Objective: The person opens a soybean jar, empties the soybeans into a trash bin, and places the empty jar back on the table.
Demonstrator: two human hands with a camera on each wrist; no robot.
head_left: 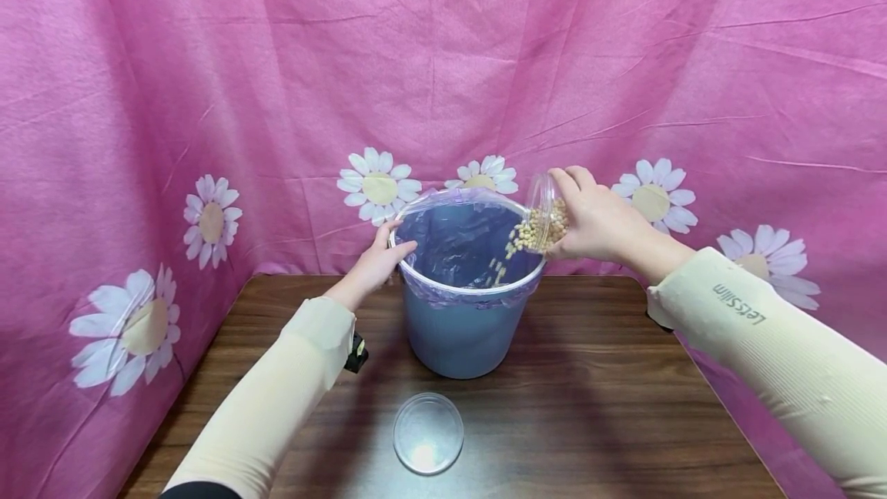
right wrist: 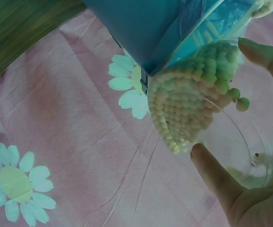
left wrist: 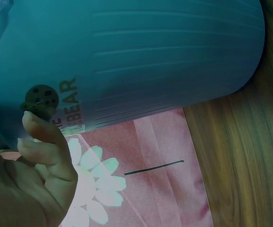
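A blue-grey trash bin [head_left: 457, 341] stands upright on the table, lined with a thin purple plastic bag [head_left: 436, 296] folded out under its white rim. My left hand [head_left: 374, 264] grips this rim on the left side, thumb on the inside and fingers outside. Over the right side of the rim, my right hand [head_left: 601, 223] holds a clear plastic jar [head_left: 542, 189] tipped on its side, mouth toward the bin. Soybeans [head_left: 530, 236] spill from the jar in a stream into the bin. Many beans [right wrist: 188, 104] still lie inside the jar in the right wrist view.
A round clear lid [head_left: 428, 433] lies flat on the brown wooden table [head_left: 540, 437] in front of the bin. Pink cloth [head_left: 416, 60] with white daisies hangs behind and along both sides of the table.
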